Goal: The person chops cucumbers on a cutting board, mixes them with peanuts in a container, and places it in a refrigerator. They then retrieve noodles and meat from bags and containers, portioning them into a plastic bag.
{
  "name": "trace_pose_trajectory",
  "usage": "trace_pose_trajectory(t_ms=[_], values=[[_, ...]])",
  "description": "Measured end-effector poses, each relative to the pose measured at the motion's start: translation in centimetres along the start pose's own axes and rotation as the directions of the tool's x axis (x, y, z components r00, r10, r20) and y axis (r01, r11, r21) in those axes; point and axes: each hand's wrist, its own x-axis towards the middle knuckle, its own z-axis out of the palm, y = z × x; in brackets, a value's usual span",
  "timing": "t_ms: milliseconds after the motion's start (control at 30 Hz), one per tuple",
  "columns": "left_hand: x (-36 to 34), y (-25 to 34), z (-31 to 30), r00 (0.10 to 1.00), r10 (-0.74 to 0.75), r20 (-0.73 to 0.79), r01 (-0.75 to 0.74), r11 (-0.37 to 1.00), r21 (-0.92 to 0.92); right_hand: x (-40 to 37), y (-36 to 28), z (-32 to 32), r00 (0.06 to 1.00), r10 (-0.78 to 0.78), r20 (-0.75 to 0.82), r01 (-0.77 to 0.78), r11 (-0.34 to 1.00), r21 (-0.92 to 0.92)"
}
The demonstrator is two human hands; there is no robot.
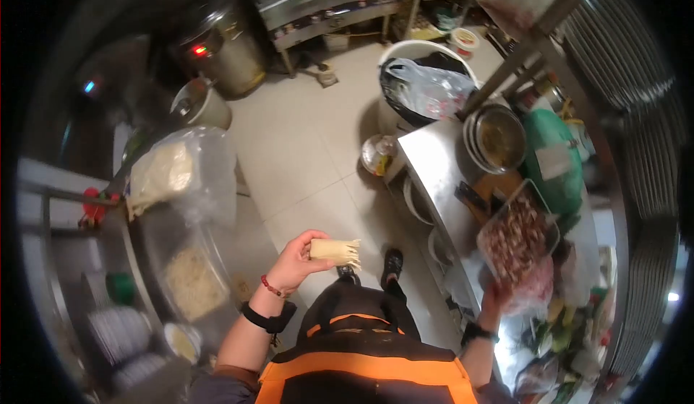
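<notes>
My left hand (295, 263) is closed around a pale yellow folded bundle (335, 251) with a frayed, stringy right end, held over the floor in front of my body. My right hand (494, 297) reaches over the steel counter at the right, at the near edge of a clear tray of chopped reddish-brown pieces (514, 239). A pinkish plastic bag (531, 292) lies beside that hand. The fingers of my right hand are blurred, and I cannot make out whether they hold anything.
On the left stand a container of pale shreds (195, 283) and a clear bag with pale contents (171, 167). Metal bowls (497, 138) and a green bag (553, 162) sit on the right counter (428, 151). A lined bin (389, 118) stands ahead.
</notes>
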Motion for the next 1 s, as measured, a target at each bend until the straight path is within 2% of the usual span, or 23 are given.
trace_pose_trajectory(t_ms=[33, 100, 167, 200, 233, 267, 333, 367, 400, 433, 500, 567, 633, 667, 700, 733, 800, 833, 867, 900, 933, 967, 1000], values=[[-0.5, -0.4, -0.1, 1.000, 0.016, -0.003, -0.016, 0.998, -0.065, -0.5, -0.8, -1.5, 0.995, -0.017, 0.095, 0.023, 0.998, -0.062], [-1.3, -1.1, 0.8, 0.999, 0.038, -0.033, -0.042, 0.988, -0.145, -2.4, -2.6, -1.2, 0.990, 0.077, 0.118, -0.059, 0.987, -0.149], [-2.2, -1.5, 1.0, 0.999, 0.011, -0.053, -0.021, 0.979, -0.204, -1.7, -4.6, -5.8, 0.937, 0.191, 0.291, -0.164, 0.980, -0.116], [-3.2, -1.9, 0.9, 0.992, 0.023, -0.124, -0.050, 0.974, -0.220, -3.0, -4.2, -5.7, 0.926, -0.080, 0.370, 0.346, 0.573, -0.742], [-3.4, -2.5, 1.1, 0.994, 0.031, -0.105, -0.056, 0.968, -0.246, -5.4, -5.0, -3.2, 0.961, 0.093, 0.260, 0.063, 0.842, -0.536], [-3.4, -3.0, 1.4, 0.995, 0.041, -0.086, -0.062, 0.961, -0.270, -7.1, -6.1, -0.5, 0.933, 0.310, 0.183, -0.261, 0.932, -0.249], [-2.5, -3.6, 2.7, 0.990, 0.053, -0.132, -0.099, 0.925, -0.367, -7.6, -6.7, 1.7, 0.868, 0.439, 0.232, -0.392, 0.893, -0.223], [-1.7, -3.6, 2.8, 0.992, 0.076, -0.104, -0.115, 0.887, -0.446, -7.0, -6.3, 2.1, 0.862, 0.446, 0.239, -0.398, 0.889, -0.224], [-0.7, -3.6, 2.8, 0.995, 0.076, -0.062, -0.096, 0.891, -0.444, -6.8, -6.7, 1.9, 0.823, 0.522, 0.222, -0.480, 0.850, -0.219], [0.3, -3.4, 2.7, 0.985, 0.107, -0.135, -0.160, 0.857, -0.489, -6.9, -7.2, 2.8, 0.777, 0.594, 0.208, -0.557, 0.803, -0.211], [2.8, -2.3, 2.4, 0.965, 0.107, -0.238, -0.222, 0.816, -0.534, -6.7, -6.8, 4.9, 0.822, 0.545, 0.166, -0.505, 0.832, -0.230], [6.8, 0.5, 2.5, 0.984, 0.113, -0.136, -0.168, 0.838, -0.518, -4.9, -7.7, 3.8, 0.859, 0.500, 0.116, -0.480, 0.862, -0.162], [11.2, 3.1, 2.9, 0.989, 0.121, -0.087, -0.148, 0.860, -0.489, -1.9, -8.1, 1.1, 0.802, 0.559, 0.209, -0.512, 0.825, -0.241], [13.8, 4.3, 3.0, 0.990, 0.121, -0.066, -0.136, 0.942, -0.307, -2.1, -7.9, 1.1, 0.816, 0.542, 0.202, -0.501, 0.837, -0.220], [16.5, 5.3, 3.0, 0.992, 0.121, -0.046, -0.126, 0.985, -0.118, -3.2, -7.7, 2.0, 0.925, 0.349, 0.147, -0.296, 0.908, -0.295], [19.3, 6.4, 3.1, 0.993, 0.113, -0.021, -0.115, 0.987, -0.116, -4.0, -7.8, 3.2, 0.985, 0.135, 0.105, -0.086, 0.921, -0.379], [26.4, 8.8, 3.1, 0.998, 0.068, 0.000, -0.068, 0.998, -0.012, -4.5, -8.3, 6.2, 0.952, 0.288, -0.104, -0.305, 0.919, -0.251], [31.6, 8.8, 2.2, 0.992, 0.084, 0.099, -0.089, 0.995, 0.044, -2.6, -8.4, 2.1, 0.979, -0.049, 0.198, 0.185, 0.628, -0.756], [36.8, 9.5, 1.8, 0.990, 0.074, 0.124, -0.080, 0.996, 0.046, -0.6, -8.1, -1.5, 0.798, -0.129, 0.589, 0.592, -0.011, -0.806], [42.1, 10.6, 1.8, 0.966, 0.026, 0.259, -0.077, 0.979, 0.188, -1.8, -6.6, 3.1, 0.972, -0.200, 0.122, 0.224, 0.639, -0.736], [46.9, 11.9, 2.2, 0.923, -0.039, 0.382, -0.095, 0.941, 0.325, -3.4, -5.2, 8.7, 0.955, 0.063, -0.291, -0.113, 0.981, -0.157], [51.1, 13.0, 3.0, 0.894, -0.071, 0.443, -0.172, 0.858, 0.483, -3.8, -4.8, 7.1, 0.975, -0.170, -0.143, 0.033, 0.746, -0.665], [54.9, 13.5, 4.0, 0.864, -0.113, 0.490, -0.248, 0.752, 0.611, -4.4, -5.1, 5.3, 0.955, -0.280, 0.097, 0.171, 0.252, -0.953]])
